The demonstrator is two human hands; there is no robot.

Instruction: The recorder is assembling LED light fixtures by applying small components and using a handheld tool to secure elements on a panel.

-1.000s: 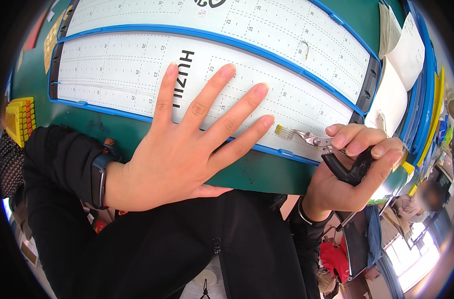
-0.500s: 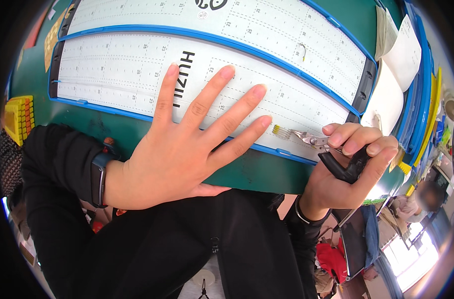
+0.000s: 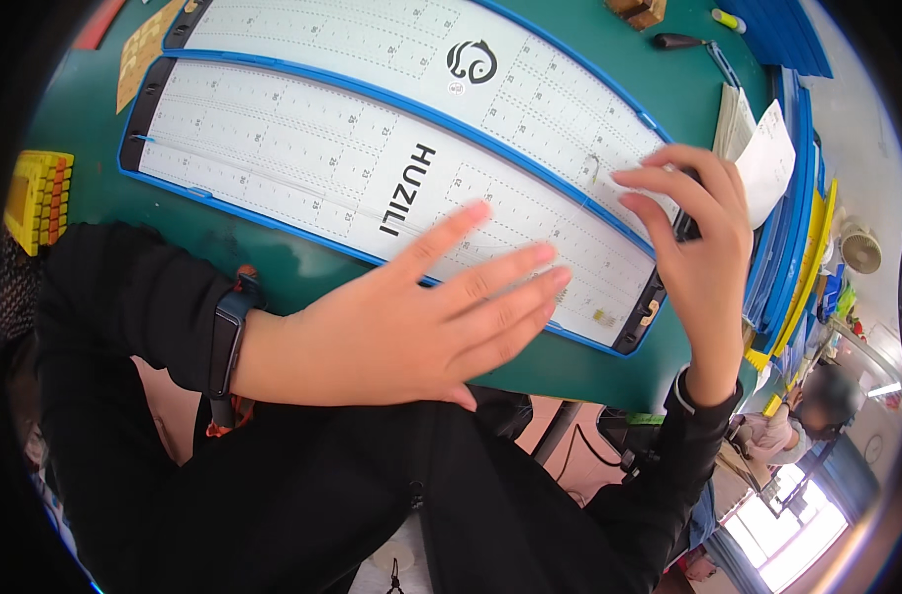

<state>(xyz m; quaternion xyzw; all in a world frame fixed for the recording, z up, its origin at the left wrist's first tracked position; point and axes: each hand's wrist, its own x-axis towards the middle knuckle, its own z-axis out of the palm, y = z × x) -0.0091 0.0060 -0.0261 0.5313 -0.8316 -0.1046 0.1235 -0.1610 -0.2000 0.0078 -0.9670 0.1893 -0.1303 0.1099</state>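
My left hand [image 3: 441,317] reaches over the near half of a long, blue-edged white rig case [image 3: 367,129]. Its fingers are stretched out and hold nothing, and a thin clear line runs along the panel near them. My right hand [image 3: 703,213] hovers over the case's right side, fingers curved with thumb and forefinger a little apart. Close to those fingertips, a small fish hook [image 3: 594,169] lies on the far panel. A small yellowish cluster [image 3: 603,317] lies on the near panel, beyond my left fingertips. I cannot make out any pliers in either hand.
A green table [image 3: 104,109] carries everything. At the right are papers [image 3: 767,163], stacked blue cases [image 3: 787,228] and a black-handled tool [image 3: 678,42]. A yellow rack [image 3: 43,203] stands at the left, and another person [image 3: 782,436] sits at far right.
My right hand has let go of the black-handled pliers and moved up toward the fish hook. My left hand stays spread, lower on the panel. The view has shifted, showing more of the table's far side.
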